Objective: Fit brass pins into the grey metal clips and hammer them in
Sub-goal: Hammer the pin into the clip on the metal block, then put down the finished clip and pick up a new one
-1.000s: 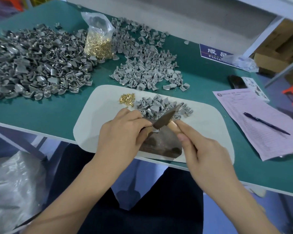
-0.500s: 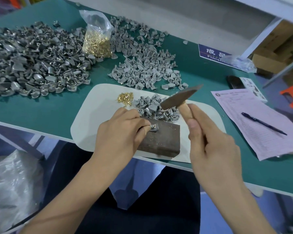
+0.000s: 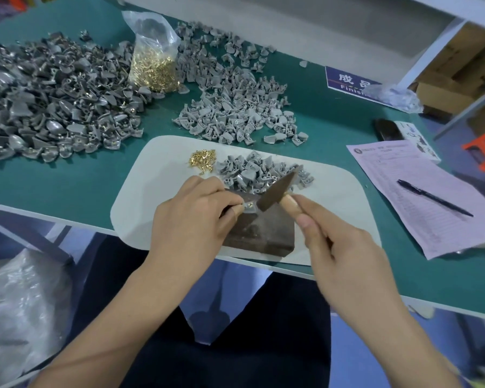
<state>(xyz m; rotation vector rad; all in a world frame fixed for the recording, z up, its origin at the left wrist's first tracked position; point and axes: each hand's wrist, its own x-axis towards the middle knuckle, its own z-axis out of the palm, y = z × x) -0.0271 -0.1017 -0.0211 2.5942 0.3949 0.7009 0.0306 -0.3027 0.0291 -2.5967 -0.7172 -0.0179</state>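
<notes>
My left hand [image 3: 191, 217] pinches a grey clip [image 3: 249, 208] with a brass pin in it against a dark metal block [image 3: 261, 233]. My right hand [image 3: 339, 247] grips the wooden handle of a small hammer [image 3: 277, 191]; its dark head hovers just right of the clip. Behind the block, on the white mat [image 3: 157, 197], lie a small heap of loose brass pins [image 3: 203, 161] and a pile of grey clips [image 3: 261, 172].
Farther back on the green table [image 3: 67, 180] are a large heap of clips [image 3: 45, 107] at left, a bag of brass pins [image 3: 154, 63], and another clip heap [image 3: 235, 105]. A pink form with a pen [image 3: 434, 197] lies at right.
The hammer came up off the block and has swung back down to just beside the clip. My left hand stayed holding the clip on the block.
</notes>
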